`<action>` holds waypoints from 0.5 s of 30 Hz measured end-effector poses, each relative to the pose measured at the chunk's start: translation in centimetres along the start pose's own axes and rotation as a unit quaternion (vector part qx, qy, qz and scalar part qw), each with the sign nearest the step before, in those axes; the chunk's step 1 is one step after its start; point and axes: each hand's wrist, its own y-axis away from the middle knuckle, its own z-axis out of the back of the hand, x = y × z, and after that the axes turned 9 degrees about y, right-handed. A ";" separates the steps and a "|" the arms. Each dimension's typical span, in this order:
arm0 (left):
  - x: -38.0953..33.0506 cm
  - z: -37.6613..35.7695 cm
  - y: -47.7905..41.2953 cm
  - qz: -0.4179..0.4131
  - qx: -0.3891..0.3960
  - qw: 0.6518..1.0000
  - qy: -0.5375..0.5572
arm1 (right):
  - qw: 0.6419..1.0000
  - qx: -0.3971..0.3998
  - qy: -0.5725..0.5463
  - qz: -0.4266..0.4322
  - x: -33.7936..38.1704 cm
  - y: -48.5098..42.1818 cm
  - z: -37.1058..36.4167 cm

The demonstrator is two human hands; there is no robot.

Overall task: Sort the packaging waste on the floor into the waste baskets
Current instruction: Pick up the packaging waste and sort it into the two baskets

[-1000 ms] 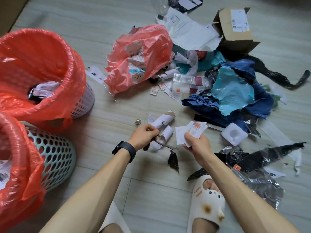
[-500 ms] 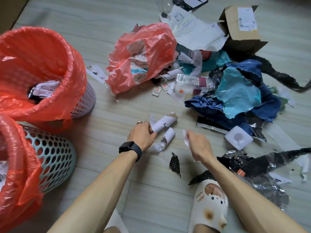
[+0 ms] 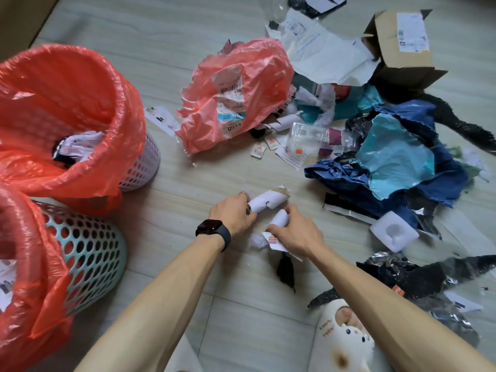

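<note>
While curled, white paper rolls.

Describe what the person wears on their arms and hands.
Both forearms are bare, no sleeves in view. The left wrist carries a black smartwatch with a dark square face and black strap. The left hand has a thin ring on one finger. The right hand wears nothing.

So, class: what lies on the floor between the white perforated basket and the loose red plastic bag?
Head view: one white printed label on otherwise bare tiled floor.
</note>
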 end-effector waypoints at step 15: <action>-0.3 13.7 10.5 -0.046 -0.082 0.994 0.058 | 0.920 -0.046 -0.381 0.080 5.2 6.5 6.9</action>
